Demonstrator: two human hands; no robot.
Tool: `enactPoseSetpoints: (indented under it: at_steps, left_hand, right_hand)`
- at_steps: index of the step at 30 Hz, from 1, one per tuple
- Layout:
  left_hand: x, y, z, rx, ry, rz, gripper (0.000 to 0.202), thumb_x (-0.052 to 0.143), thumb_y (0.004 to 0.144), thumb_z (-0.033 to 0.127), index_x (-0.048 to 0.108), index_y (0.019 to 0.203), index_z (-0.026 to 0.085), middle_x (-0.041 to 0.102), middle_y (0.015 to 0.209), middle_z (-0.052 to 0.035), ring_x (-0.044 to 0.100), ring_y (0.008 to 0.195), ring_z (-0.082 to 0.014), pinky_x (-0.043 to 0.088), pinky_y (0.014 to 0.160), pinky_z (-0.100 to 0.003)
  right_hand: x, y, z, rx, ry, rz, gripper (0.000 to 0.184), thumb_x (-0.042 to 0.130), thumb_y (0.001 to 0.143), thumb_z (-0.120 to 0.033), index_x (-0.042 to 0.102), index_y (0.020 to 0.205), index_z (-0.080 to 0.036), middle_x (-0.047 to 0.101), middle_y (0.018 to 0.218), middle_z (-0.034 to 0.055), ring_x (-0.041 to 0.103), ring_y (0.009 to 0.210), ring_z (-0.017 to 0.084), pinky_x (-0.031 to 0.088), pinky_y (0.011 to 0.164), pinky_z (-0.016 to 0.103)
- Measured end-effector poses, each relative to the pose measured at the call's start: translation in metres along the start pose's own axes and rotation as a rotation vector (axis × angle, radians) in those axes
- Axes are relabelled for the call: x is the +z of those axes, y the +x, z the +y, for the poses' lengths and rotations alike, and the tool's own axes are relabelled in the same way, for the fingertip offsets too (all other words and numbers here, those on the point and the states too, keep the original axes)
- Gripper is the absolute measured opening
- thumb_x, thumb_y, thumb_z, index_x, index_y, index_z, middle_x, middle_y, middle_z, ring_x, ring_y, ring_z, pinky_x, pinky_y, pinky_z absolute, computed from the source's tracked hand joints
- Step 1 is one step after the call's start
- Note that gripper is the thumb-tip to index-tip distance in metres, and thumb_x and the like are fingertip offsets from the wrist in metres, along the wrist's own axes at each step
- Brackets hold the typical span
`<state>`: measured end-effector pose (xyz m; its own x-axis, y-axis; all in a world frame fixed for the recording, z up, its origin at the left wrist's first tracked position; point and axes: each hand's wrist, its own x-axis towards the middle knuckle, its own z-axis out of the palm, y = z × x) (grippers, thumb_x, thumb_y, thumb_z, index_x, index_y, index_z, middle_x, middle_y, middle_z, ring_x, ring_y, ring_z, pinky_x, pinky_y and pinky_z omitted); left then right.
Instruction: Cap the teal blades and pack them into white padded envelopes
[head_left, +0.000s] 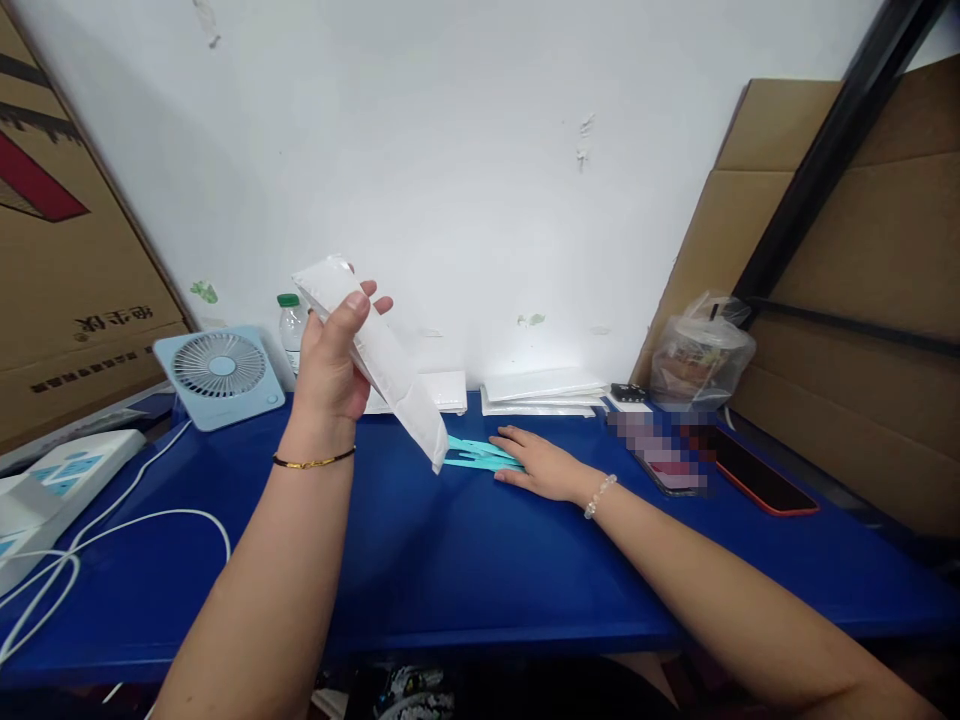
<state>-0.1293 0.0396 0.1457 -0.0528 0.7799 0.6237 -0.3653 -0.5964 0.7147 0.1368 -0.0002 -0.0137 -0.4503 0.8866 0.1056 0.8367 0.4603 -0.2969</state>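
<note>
Raised above the blue table, my left hand [337, 350] grips a long, flat white packet [394, 365] between thumb and fingers. The packet slants, its upper end near the wall and its lower end toward the table's middle. Flat on the tabletop, my right hand [544, 465] rests with fingers spread over some turquoise strips [476, 453], whose kind I cannot make out. Part of the strips is hidden under my fingers, and their left end passes close to the packet's lower tip. Behind lie two low stacks of flat white packets [544, 385] [448, 390] against the wall.
On the left are a light blue fan [221, 370], a green-capped bottle [291, 325], a white power strip [67, 480] and loose cables [150, 515]. On the right lie a red-edged phone [757, 475], another phone-like item [664, 460] and a bagged cup [697, 355]. Cardboard [862, 220] stands at both sides.
</note>
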Motion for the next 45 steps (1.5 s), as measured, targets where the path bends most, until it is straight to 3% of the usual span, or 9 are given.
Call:
enactPoseSetpoints:
  at_steps: [9, 13, 17, 20, 24, 29, 36, 40, 45]
  left_hand:
    - [-0.003, 0.018, 0.020, 0.171, 0.363, -0.145, 0.055, 0.063, 0.072, 0.055, 0.049, 0.119, 0.029, 0.052, 0.125, -0.0044, 0.053, 0.112, -0.0281, 0.047, 0.090, -0.042]
    - [-0.028, 0.018, -0.019, 0.157, 0.906, -0.353, 0.078, 0.069, 0.063, 0.050, 0.041, 0.131, 0.022, 0.051, 0.126, -0.0085, 0.049, 0.115, -0.0290, 0.039, 0.099, -0.044]
    - [-0.063, -0.002, -0.073, -0.149, 1.327, -0.729, 0.093, 0.071, 0.054, 0.054, 0.042, 0.133, 0.015, 0.055, 0.119, -0.0135, 0.053, 0.110, -0.0314, 0.041, 0.094, -0.040]
    - [-0.074, -0.016, -0.094, -0.277, 1.413, -0.783, 0.111, 0.075, 0.042, 0.061, 0.040, 0.135, 0.012, 0.048, 0.129, -0.0200, 0.044, 0.119, -0.0368, 0.038, 0.095, -0.042]
    - [-0.060, -0.028, -0.087, -0.317, 1.229, -0.944, 0.061, 0.064, 0.060, 0.062, 0.063, 0.105, 0.021, 0.061, 0.109, -0.0087, 0.053, 0.104, -0.0277, 0.042, 0.085, -0.035]
    - [-0.040, -0.041, -0.078, -0.623, 1.098, -1.244, 0.026, 0.068, 0.059, 0.041, 0.068, 0.076, 0.022, 0.066, 0.070, 0.0001, 0.059, 0.065, -0.0171, 0.040, 0.056, -0.024]
    - [-0.024, -0.056, -0.080, -0.365, 1.109, -1.215, 0.040, 0.062, 0.069, 0.050, 0.066, 0.096, 0.022, 0.067, 0.095, -0.0058, 0.061, 0.085, -0.0222, 0.045, 0.070, -0.030]
    - [-0.007, -0.080, -0.096, -0.071, 1.119, -1.110, 0.086, 0.053, 0.071, 0.069, 0.033, 0.141, 0.021, 0.032, 0.147, -0.0142, 0.030, 0.133, -0.0307, 0.028, 0.105, -0.042]
    - [0.004, -0.106, -0.125, -0.032, 1.213, -1.234, 0.091, 0.036, 0.077, 0.074, 0.017, 0.147, 0.019, 0.016, 0.153, -0.0139, 0.010, 0.141, -0.0313, 0.009, 0.111, -0.049]
  right_hand:
    - [-0.003, -0.001, 0.002, -0.020, -0.011, -0.032, 0.074, 0.028, 0.086, -0.068, 0.030, 0.145, -0.023, 0.024, 0.152, 0.0084, 0.020, 0.139, 0.029, 0.022, 0.113, 0.043]
    - [-0.002, 0.000, 0.004, -0.059, 0.011, -0.064, 0.069, 0.029, 0.088, -0.065, 0.026, 0.146, -0.028, 0.019, 0.154, 0.0036, 0.014, 0.141, 0.029, 0.017, 0.114, 0.045]
    - [-0.004, 0.001, 0.000, -0.140, 0.064, -0.088, 0.061, 0.033, 0.089, -0.062, 0.028, 0.144, -0.035, 0.021, 0.153, -0.0033, 0.014, 0.141, 0.028, 0.015, 0.114, 0.046]
    - [-0.014, -0.001, -0.002, -0.178, 0.097, -0.015, 0.055, 0.035, 0.090, -0.057, 0.032, 0.141, -0.037, 0.029, 0.150, -0.0045, 0.021, 0.139, 0.026, 0.014, 0.114, 0.045]
    - [-0.037, -0.011, 0.013, -0.064, 0.119, 0.202, 0.042, 0.041, 0.091, -0.047, 0.056, 0.125, -0.027, 0.053, 0.132, 0.0061, 0.047, 0.122, 0.026, 0.037, 0.101, 0.042]
    - [-0.049, -0.027, 0.038, 0.070, 0.176, 0.046, 0.032, 0.060, 0.078, -0.040, 0.068, 0.100, -0.018, 0.066, 0.089, 0.0072, 0.061, 0.077, 0.020, 0.049, 0.068, 0.032]
    - [-0.045, -0.022, 0.029, 0.035, 0.314, -0.012, 0.031, 0.061, 0.078, -0.042, 0.069, 0.097, -0.018, 0.066, 0.085, 0.0059, 0.061, 0.074, 0.018, 0.050, 0.067, 0.030]
    - [-0.028, -0.025, 0.022, 0.198, 0.533, 0.280, 0.052, 0.042, 0.087, -0.057, 0.054, 0.126, -0.025, 0.056, 0.128, 0.0078, 0.050, 0.118, 0.025, 0.040, 0.100, 0.043]
    - [0.012, -0.032, 0.005, 0.454, 0.939, 0.558, 0.064, 0.011, 0.093, -0.058, 0.031, 0.143, -0.024, 0.041, 0.143, 0.0086, 0.035, 0.134, 0.024, 0.030, 0.110, 0.047]
